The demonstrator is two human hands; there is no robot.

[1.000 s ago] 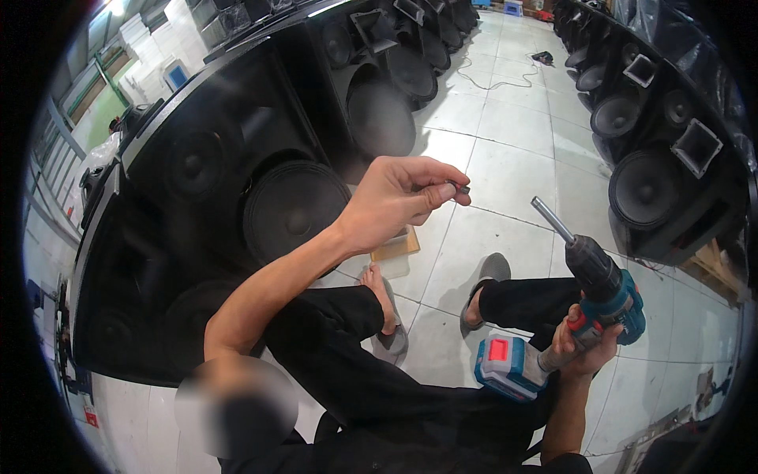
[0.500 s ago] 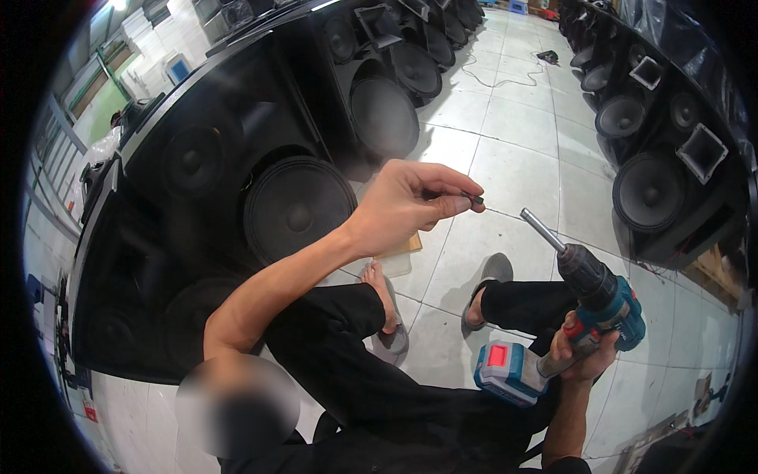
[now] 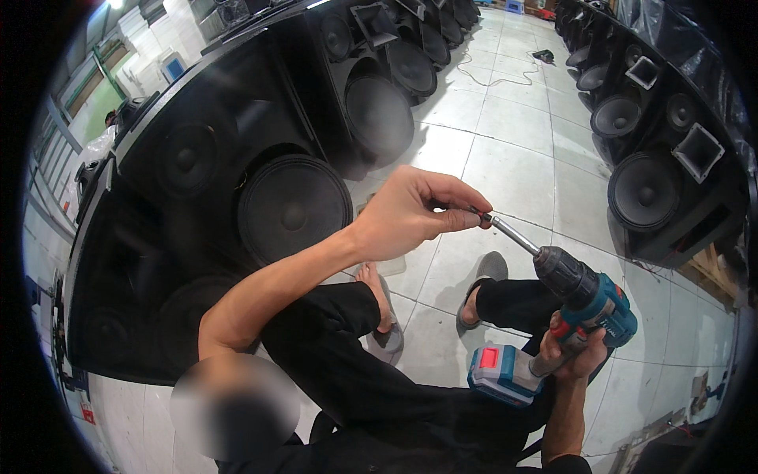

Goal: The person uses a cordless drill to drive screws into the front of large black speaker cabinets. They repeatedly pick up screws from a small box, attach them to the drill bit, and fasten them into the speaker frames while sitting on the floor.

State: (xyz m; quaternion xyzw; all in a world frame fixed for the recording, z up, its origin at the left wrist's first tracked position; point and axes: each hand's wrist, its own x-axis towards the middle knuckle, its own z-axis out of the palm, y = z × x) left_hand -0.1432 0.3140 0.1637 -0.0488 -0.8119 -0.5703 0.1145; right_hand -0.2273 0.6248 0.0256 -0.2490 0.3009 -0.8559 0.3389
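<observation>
My right hand [image 3: 583, 355] is wrapped round the grip of a teal and black cordless drill [image 3: 565, 275] with a battery block [image 3: 505, 374] at its base. A long silver socket bit [image 3: 517, 235] points up and left from its chuck. My left hand [image 3: 414, 209] pinches a small dark screw-like piece [image 3: 479, 213] between thumb and fingertips. The bit's tip meets the piece at the fingertips; the fingers partly cover it, so its exact kind is unclear. On my left stands a big black speaker cabinet [image 3: 181, 261] with a round woofer [image 3: 294, 207].
More black speaker cabinets run in a row on the left and along the right side, where a woofer [image 3: 644, 191] faces the aisle. A thin cable [image 3: 505, 81] lies on the white tile floor [image 3: 505, 150]. My feet in grey slippers [image 3: 493, 268] rest below my hands.
The drill has moved left and slightly up, and my left hand a little right and down. The gap between the bit's tip and the small dark piece has closed.
</observation>
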